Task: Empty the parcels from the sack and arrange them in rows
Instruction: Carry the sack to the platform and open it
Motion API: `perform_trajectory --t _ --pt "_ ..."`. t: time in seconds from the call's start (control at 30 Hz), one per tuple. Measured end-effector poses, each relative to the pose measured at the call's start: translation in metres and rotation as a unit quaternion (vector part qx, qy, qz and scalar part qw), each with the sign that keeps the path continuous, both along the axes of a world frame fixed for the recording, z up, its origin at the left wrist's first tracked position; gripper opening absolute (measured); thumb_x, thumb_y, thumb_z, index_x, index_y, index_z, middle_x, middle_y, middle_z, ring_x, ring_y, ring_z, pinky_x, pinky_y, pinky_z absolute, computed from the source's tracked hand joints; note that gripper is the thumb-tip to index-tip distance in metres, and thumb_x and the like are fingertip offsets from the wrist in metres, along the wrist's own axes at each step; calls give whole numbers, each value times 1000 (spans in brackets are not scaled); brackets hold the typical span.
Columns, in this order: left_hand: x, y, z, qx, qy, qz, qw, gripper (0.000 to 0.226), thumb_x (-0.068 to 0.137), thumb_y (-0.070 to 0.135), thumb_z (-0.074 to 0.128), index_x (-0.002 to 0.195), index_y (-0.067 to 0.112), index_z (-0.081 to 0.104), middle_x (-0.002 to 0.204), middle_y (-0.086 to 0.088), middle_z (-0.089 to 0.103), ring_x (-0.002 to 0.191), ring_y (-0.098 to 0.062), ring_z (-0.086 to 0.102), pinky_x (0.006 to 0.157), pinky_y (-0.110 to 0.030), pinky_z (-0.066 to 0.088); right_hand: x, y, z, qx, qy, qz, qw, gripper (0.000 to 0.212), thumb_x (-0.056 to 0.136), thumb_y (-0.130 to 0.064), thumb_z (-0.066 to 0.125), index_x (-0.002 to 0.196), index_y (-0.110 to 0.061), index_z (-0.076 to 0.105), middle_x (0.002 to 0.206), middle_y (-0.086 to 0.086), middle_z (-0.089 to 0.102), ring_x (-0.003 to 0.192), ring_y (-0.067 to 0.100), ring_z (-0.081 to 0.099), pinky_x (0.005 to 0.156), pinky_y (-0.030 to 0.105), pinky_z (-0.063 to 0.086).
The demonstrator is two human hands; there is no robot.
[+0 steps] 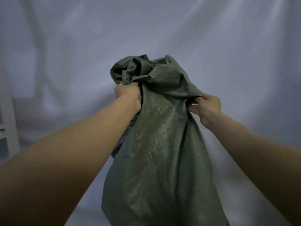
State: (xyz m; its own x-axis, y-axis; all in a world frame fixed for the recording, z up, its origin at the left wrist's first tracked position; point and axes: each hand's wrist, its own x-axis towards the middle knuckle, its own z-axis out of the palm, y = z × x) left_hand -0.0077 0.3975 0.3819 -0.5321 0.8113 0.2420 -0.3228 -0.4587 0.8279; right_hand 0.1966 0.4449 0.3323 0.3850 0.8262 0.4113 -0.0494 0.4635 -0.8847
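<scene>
A big grey-green woven sack [156, 152] hangs in the middle of the head view, its top bunched and crumpled. My left hand [128, 95] grips a fistful of the fabric at the sack's upper left. My right hand [207, 106] pinches a fold at its upper right edge. Both arms are stretched forward and hold the sack up. A sliver of something purplish-grey [120, 141] shows at the sack's left side under my left forearm. No parcels are plainly visible; the sack hides its contents.
A pale white cloth [65, 62] covers the whole background and the surface below. A white frame or piece of furniture [6, 128] stands at the far left edge.
</scene>
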Motion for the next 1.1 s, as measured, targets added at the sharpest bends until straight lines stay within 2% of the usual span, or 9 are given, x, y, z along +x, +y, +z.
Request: perform_trajectory --t 0.07,0.13,0.23,0.47,0.7,0.77,0.9,1.03,1.1 --pt "-5 -3 -19 -21 26 11 999 5 91 6 65 89 11 64 88 -7 68 76 -22 64 63 -30 58 2 1 -17 -31 -39 3 999 8 66 -5 67 73 -7 68 94 28 71 91 45 70 79 63 56" --pt "-15 2 -57 -69 39 27 996 7 90 3 65 89 10 63 99 -13 69 85 -26 64 76 -37 59 7 2 -40 -96 -63 22 993 5 81 1 65 80 0 70 103 32 69 88 47 70 78 58 59" --pt "-24 5 -91 -121 47 56 990 21 88 6 68 108 3 65 111 -16 66 96 -30 62 94 -47 54 13 9 -62 -140 -83 40 986 13 88 -2 65 77 1 71 96 28 70 81 43 71 75 55 61" --pt "-27 8 -89 -137 67 24 988 27 87 7 72 112 1 63 104 -12 65 92 -30 64 84 -40 55 14 10 -59 -161 -104 53 980 13 89 3 61 78 7 68 87 21 66 82 44 70 75 58 60" --pt "-20 20 -13 -19 -22 -34 999 30 82 16 78 109 7 69 97 -14 75 84 -32 73 73 -55 60 -15 6 7 17 35 118 992 27 97 9 41 89 -1 64 94 23 63 77 36 63 82 52 57" --pt "-27 20 -30 -29 -23 -23 999 36 81 14 79 114 7 67 102 -14 74 85 -32 73 75 -55 60 -19 8 -3 11 11 120 993 31 96 8 40 83 -6 64 89 24 63 75 37 64 81 54 58" --pt "-46 12 -72 -115 -32 28 992 30 90 9 68 118 0 61 104 -17 68 87 -31 68 81 -46 59 -20 10 -30 -121 -111 108 981 20 94 7 50 83 3 66 89 25 64 69 37 62 72 56 59" --pt "-40 5 -12 -29 -43 -1 999 11 97 14 60 102 6 66 92 -14 72 77 -28 69 54 -34 60 -42 9 18 12 14 120 993 28 94 9 42 76 -3 62 84 22 56 72 36 55 74 54 53" --pt "-30 -4 9 -1 -21 10 1000 9 94 13 64 100 6 67 89 -12 72 76 -26 69 56 -34 60 -48 7 29 59 40 124 990 29 96 6 39 82 -5 62 85 22 59 74 35 59 76 54 57"
